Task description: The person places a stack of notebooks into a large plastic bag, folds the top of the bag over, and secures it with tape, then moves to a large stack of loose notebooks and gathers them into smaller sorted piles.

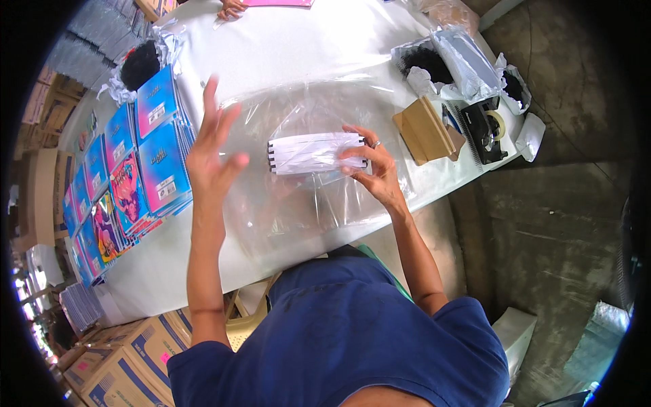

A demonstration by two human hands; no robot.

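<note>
On the white table before me stands a stack of spiral notebooks [305,154], seen from its white page edges, with black binding coils at both ends. My right hand [378,171] holds the stack's right end, its fingers curled over the edge. Clear plastic film [285,207] spreads under and around the stack, and some of it seems to lie over the page edges. To the left of the stack, my left hand [211,163] is raised with fingers spread, holding nothing. It is nearest to the piles of blue and pink notebooks [163,163].
At right stand a brown cardboard piece [422,132], a black tape dispenser [489,129] and wrapped bundles of black coils [427,64]. Another person's hand [232,9] rests at the far edge near a pink sheet [281,2]. Cartons [129,359] stand below left.
</note>
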